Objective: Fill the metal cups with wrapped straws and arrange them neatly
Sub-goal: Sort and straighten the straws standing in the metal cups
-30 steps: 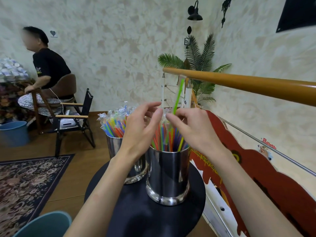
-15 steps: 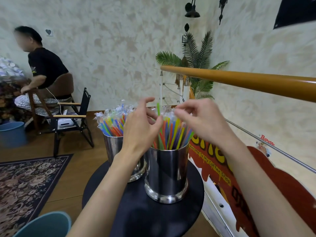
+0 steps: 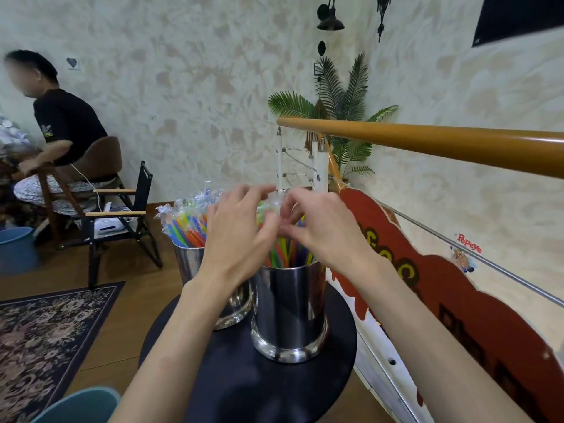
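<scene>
near cup: coloured straws | far cup: full | left hand, right hand: grip state unclear

Premises: a coffee shop. Evidence: red painted shop sign, straw-filled metal cups on round table, customer seating.

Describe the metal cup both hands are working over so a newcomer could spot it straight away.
Start at the small round black table beside the orange handrail. Two shiny metal cups of colourful wrapped straws stand on it. The wanted one is the near metal cup, closer to the red sign board, with the left hand and right hand over its straws; the far metal cup sits behind the left wrist.
</scene>
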Motion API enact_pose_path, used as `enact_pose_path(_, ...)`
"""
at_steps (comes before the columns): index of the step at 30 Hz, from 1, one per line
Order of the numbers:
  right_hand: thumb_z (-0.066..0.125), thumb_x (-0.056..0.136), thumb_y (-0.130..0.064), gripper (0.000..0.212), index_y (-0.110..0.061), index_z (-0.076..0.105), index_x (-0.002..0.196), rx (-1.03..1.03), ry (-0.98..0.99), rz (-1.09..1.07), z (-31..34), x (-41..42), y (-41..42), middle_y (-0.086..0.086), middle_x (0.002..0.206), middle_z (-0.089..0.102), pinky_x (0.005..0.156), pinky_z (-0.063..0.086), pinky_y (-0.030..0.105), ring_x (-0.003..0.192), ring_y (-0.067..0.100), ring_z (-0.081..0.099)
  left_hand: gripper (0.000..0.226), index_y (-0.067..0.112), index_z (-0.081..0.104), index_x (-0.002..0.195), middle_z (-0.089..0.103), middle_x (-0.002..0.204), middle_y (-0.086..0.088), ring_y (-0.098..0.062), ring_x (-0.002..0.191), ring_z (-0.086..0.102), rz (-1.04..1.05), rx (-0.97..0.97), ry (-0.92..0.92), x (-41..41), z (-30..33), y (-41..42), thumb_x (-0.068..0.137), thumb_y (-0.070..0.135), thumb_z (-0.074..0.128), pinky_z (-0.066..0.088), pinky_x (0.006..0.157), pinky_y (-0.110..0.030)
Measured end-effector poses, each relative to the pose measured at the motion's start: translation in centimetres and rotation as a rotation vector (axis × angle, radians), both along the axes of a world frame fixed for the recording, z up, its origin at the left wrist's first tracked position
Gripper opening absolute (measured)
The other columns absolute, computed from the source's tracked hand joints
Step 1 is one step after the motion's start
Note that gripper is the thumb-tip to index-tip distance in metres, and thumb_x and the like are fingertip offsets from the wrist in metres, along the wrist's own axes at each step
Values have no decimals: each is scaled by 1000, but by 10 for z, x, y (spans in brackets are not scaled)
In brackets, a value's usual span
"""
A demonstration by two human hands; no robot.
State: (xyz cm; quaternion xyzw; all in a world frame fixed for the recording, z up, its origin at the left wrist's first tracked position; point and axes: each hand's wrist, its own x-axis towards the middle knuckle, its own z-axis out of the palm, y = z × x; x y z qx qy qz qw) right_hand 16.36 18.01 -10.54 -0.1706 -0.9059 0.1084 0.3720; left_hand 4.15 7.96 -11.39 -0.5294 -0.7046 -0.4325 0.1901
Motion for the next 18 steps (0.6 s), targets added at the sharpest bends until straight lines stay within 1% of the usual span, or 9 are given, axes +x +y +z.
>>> enact_pose_path(2, 79, 86, -22, 18, -24, 70, 101, -88, -112, 88, 2, -1, 1, -7, 93, 75, 80, 56, 36, 88, 12, 70, 60, 24, 56, 138, 59, 116, 7, -19, 111, 55, -91, 20, 17, 2, 2, -5, 79, 33, 52, 39, 98, -44)
enact_pose_path(3, 76, 89, -17, 23, -20, 72, 111, -161, -115, 132, 4, 2, 3, -4, 98, 76, 82, 57, 34, 87, 12, 72, 65, 24, 52, 141, 58, 117, 7, -18, 112, 54, -102, 19, 25, 2, 1, -6, 77, 33, 54, 38, 99, -43)
enact_pose_path(5, 69, 94, -11, 26, -17, 70, 120, -302, 18, 208, 12, 14, 8, -2, 99, 77, 67, 58, 26, 75, 13, 74, 72, 24, 46, 146, 57, 122, 6, -18, 113, 51, -65, 8, 51, 1, -1, -3, 77, 39, 57, 35, 98, -39)
enact_pose_path(7, 69, 95, -15, 19, -20, 70, 113, -376, 210, 216, 20, 31, 15, -2, 94, 77, 47, 50, 22, 68, 15, 74, 74, 23, 43, 148, 57, 125, 3, -20, 114, 49, 10, -20, 113, 2, -6, 3, 81, 44, 64, 32, 94, -37)
enact_pose_path(9, 75, 90, -24, 14, -24, 69, 104, -347, 268, 99, 23, 48, 26, -3, 87, 75, 42, 48, 23, 65, 14, 73, 72, 22, 47, 145, 58, 124, -1, -24, 114, 50, 78, -44, 190, 6, -13, 11, 82, 42, 74, 33, 94, -38)
enact_pose_path(12, 84, 74, -50, 38, -28, 62, 97, -353, 63, -50, 16, 62, 39, -5, 79, 71, 48, 50, 25, 62, 7, 68, 60, 20, 58, 131, 59, 115, -5, -28, 108, 55, 144, -27, 267, 9, -21, 21, 78, 30, 83, 39, 90, -40)
enact_pose_path(14, 86, 64, -58, 50, -31, 60, 96, -413, -79, -70, 7, 62, 44, -8, 80, 70, 49, 46, 21, 65, 3, 65, 49, 19, 61, 119, 60, 110, -4, -28, 103, 56, 158, -19, 299, 8, -24, 25, 76, 22, 84, 41, 88, -40)
enact_pose_path(16, 90, 62, -56, 51, -33, 58, 95, -436, -166, -76, -3, 57, 47, -11, 82, 71, 50, 44, 19, 67, -2, 65, 36, 21, 63, 107, 59, 106, -2, -27, 100, 56, 160, -18, 328, 6, -28, 27, 77, 14, 82, 40, 87, -39)
enact_pose_path(18, 92, 66, -45, 48, -32, 57, 95, -458, -151, -69, -15, 51, 50, -13, 82, 72, 54, 43, 22, 66, -5, 64, 24, 22, 67, 98, 58, 104, 0, -24, 99, 54, 138, -17, 320, 4, -31, 28, 79, 12, 78, 33, 85, -35)
